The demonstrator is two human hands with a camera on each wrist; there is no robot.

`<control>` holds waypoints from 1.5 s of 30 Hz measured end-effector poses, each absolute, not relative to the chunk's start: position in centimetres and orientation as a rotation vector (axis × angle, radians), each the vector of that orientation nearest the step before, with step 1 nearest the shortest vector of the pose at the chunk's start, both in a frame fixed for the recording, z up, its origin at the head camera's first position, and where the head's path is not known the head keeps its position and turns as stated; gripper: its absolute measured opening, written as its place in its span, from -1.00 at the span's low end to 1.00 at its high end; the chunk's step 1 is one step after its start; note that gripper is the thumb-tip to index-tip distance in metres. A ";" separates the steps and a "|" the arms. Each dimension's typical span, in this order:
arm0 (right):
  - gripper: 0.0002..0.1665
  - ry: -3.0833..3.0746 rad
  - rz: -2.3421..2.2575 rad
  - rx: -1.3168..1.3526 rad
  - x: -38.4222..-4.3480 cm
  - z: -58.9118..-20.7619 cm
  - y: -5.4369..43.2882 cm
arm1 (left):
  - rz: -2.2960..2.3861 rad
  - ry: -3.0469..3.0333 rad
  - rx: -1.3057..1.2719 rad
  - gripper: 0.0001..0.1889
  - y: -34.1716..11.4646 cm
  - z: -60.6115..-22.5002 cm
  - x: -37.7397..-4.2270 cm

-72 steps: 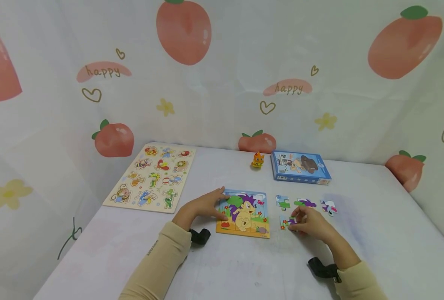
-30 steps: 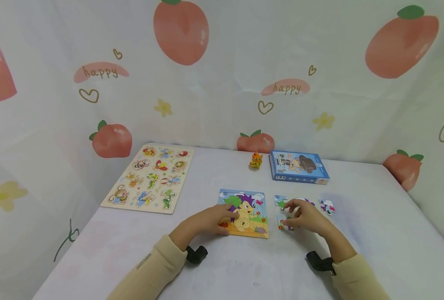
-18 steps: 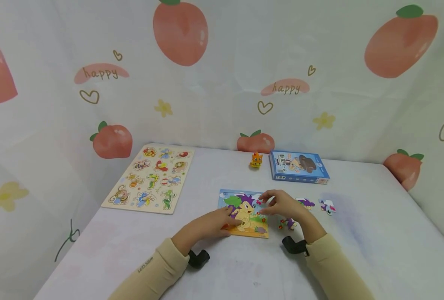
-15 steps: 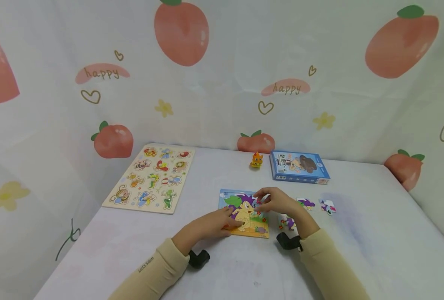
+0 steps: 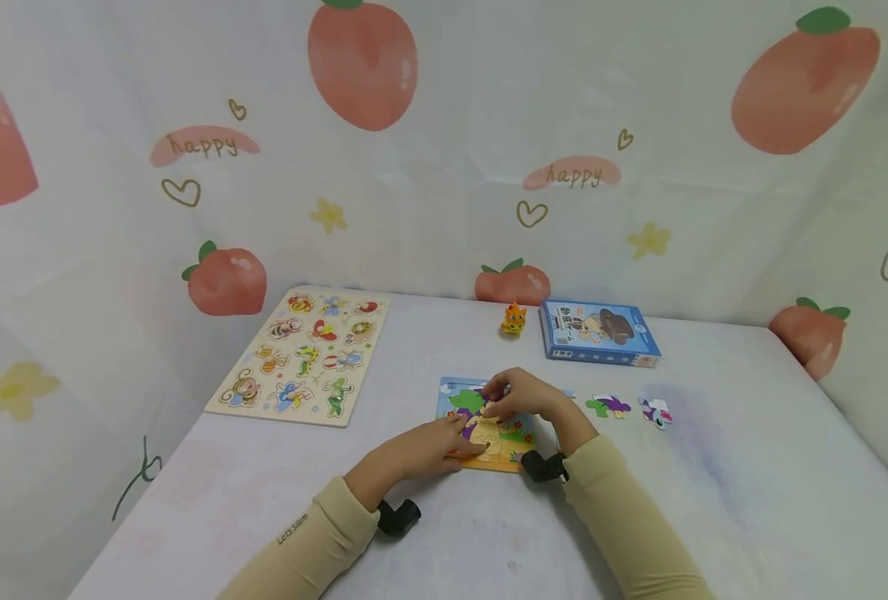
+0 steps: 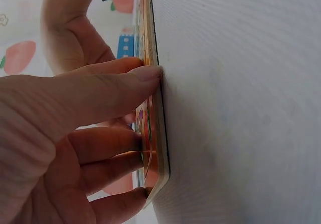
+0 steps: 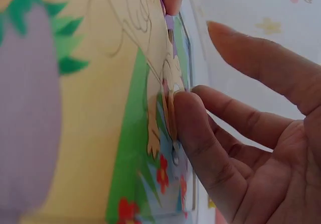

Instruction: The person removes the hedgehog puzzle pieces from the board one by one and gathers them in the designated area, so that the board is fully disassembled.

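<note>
Blue-edged puzzle (image 5: 506, 442) lies flat mid-table (image 5: 474, 533). Left hand (image 5: 421, 450), fingers slightly apart, rests on its left side. Right hand (image 5: 526, 396) touches an apparently raised piece (image 7: 173, 76); pinching cannot be confirmed. Risk: light left-hand pressure could let prying shift the puzzle.

- Hedgehog puzzle (image 5: 506, 446): partly covered by the left hand (image 5: 425, 448) and right hand (image 5: 526, 396) in the head view.
- Loose puzzle piece (image 5: 568, 392): all but a blue sliver concealed behind the right hand.
- Blue game box (image 5: 600, 332): side markings too small to be read.
</note>
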State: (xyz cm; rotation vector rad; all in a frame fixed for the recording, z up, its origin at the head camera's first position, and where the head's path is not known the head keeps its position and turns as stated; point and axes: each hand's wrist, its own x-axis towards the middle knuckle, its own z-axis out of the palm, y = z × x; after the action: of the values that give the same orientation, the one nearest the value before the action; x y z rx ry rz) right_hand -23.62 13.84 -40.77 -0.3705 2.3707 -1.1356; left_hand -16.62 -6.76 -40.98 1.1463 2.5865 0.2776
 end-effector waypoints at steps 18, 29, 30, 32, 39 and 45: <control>-0.80 2.411 -1.177 -0.277 -23.3 -41.0 12.8 | 0.274 2.580 1.108 -0.59 -6.7 -40.9 -16.5; -0.81 2.439 -1.145 -0.266 -23.3 -41.0 12.6 | 0.288 2.578 1.106 -0.58 -6.7 -40.8 -16.4; -0.81 2.442 -1.143 -0.263 -23.3 -41.0 12.6 | 0.286 2.580 1.109 -0.58 -6.7 -40.8 -16.4; -0.81 2.446 -1.144 -0.263 -23.2 -41.0 12.7 | 0.283 2.580 1.115 -0.58 -6.7 -40.8 -16.4; -0.77 2.406 -1.239 -0.314 -23.2 -41.1 13.2 | 0.263 2.583 1.124 -0.59 -6.7 -40.9 -16.5; -0.75 2.355 -1.310 -0.346 -23.2 -41.4 13.7 | 0.278 2.577 1.105 -0.59 -6.7 -40.8 -16.5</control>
State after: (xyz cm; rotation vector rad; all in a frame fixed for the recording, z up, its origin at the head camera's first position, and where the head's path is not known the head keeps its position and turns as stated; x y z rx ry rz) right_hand -23.18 13.74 -41.42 -0.3464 2.3546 -1.3095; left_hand -16.49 -6.65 -40.84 1.1046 2.5770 0.2777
